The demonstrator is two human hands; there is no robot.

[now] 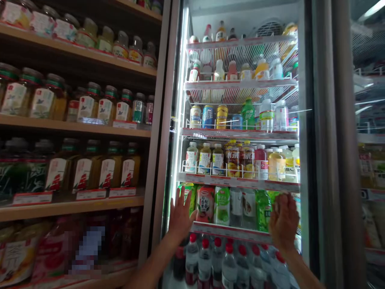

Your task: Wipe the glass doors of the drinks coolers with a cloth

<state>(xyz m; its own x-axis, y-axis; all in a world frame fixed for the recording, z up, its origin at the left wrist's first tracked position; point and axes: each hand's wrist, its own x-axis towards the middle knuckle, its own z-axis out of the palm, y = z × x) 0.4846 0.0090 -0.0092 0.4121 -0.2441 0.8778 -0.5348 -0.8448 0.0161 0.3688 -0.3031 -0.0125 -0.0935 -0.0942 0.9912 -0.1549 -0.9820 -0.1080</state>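
We log a red, white-labelled container (205, 204), upright, long axis vertical, on a grey, red-edged shelf (228, 229), just right of our left hand (181, 214), the nearer one; a green plastic bottle (263, 210) stands left of our right hand (284, 220). Left: fingers spread, grasping nothing; right: fingers together, grip unclear; contact unclear for both

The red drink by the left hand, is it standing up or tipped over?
Upright: the red drink stands on its shelf, label the right way up.
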